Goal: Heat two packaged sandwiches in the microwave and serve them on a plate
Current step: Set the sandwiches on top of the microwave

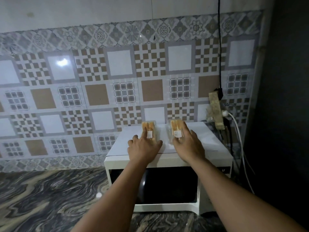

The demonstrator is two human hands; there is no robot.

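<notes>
Two packaged sandwiches in clear plastic lie on top of a white microwave (215, 148), whose dark glass door is closed. My left hand (143, 148) reaches over the near end of the left sandwich (148, 128), fingers straight and touching the pack. My right hand (187, 144) lies with straight fingers on the right sandwich (174, 129), covering its near end. No plate is in view.
The microwave stands on a dark marbled counter (50, 198) against a patterned tile wall. Behind its right corner, a power strip (216, 111) leans with black and white cables (237, 129) hanging down. A dark wall closes off the right side.
</notes>
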